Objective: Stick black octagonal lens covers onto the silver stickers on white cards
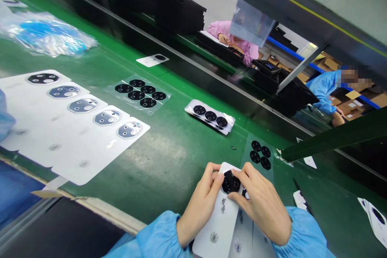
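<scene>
My left hand (202,201) grips the upper left edge of a white panel (216,219), its thumb against the rim of a round black sticker (231,182). On the other side, my right hand (262,203) is closed on that sticker's right edge between thumb and index finger. The sticker, dotted with small holes, lies at the panel's top end. Dark characters and a small round grey mark show lower on the panel. More white panels (244,238) lie beneath it, partly covered by my right hand. Just beyond my fingers is a clear sheet with several black stickers (260,155).
Overlapping white panels (99,145) with shiny discs line the left of the green bench (169,157). Farther back lie a sticker sheet (140,93), a sticker stack (210,116) and a plastic bag (51,34). A green post (332,141) slants at right. Two people work beyond.
</scene>
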Motion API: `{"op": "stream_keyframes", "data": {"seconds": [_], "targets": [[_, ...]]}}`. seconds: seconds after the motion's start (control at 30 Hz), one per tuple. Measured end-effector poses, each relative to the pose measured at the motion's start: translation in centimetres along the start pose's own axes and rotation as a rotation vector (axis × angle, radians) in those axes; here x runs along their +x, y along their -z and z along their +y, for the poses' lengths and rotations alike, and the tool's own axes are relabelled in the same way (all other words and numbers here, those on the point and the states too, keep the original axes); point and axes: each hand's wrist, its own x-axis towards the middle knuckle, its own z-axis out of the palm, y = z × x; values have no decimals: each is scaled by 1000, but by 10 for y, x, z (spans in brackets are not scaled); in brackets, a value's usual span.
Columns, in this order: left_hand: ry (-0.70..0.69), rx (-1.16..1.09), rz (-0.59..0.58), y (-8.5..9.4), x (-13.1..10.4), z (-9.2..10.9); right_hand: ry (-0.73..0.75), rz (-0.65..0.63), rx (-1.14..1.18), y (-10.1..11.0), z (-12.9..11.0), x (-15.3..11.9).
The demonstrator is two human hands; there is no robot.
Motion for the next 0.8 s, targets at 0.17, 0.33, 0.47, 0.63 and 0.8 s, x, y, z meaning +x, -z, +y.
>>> {"op": "stream_keyframes", "data": {"seconds": [0.17,0.33,0.47,0.63,0.8], "targets": [[-7,-17,-9,0,4,-4,16,24,-26,-2,-2,0],[-20,-17,-20,1,6,-6,29,46,-38,-1,-2,1],[-24,-46,-24,2,7,-5,38,64,-20,-2,-1,-1],[-13,-92,-14,2,7,-4,26,107,65,-5,0,-6],[-16,-135,-12,2,6,-2,45,183,106,-5,-2,-11]]}}
